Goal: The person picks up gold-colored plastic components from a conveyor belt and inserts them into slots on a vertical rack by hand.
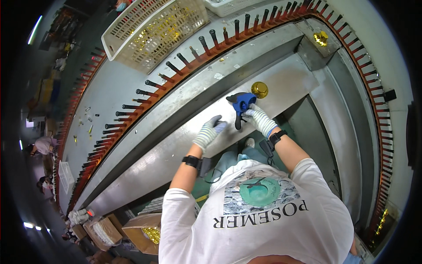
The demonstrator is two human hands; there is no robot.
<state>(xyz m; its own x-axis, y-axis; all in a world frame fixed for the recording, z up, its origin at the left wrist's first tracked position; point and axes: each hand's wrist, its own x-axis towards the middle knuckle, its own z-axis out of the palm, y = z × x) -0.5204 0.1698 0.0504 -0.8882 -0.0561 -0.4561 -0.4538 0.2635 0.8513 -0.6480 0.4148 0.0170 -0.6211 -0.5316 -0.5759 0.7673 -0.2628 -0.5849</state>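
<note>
My right hand (260, 120), in a striped knit glove, grips the near side of a blue and black hand-held tool (244, 103) with a black handle-like part; its exact kind I cannot make out. Just beyond the tool, a round shiny gold piece (260, 89) rests on the metal worktop (285, 83). To the left, my left hand (211, 133), gloved alike, hovers over the worktop with fingers apart and nothing in it. Its fingertips point toward the tool without touching it.
A curved rail of upright dark pegs (182, 70) runs behind the worktop and round to the right. Beyond it stands a cream plastic crate (149, 57) with gold pieces. A gold piece (321, 38) sits at the far right corner. Cardboard boxes (143, 229) stand lower left.
</note>
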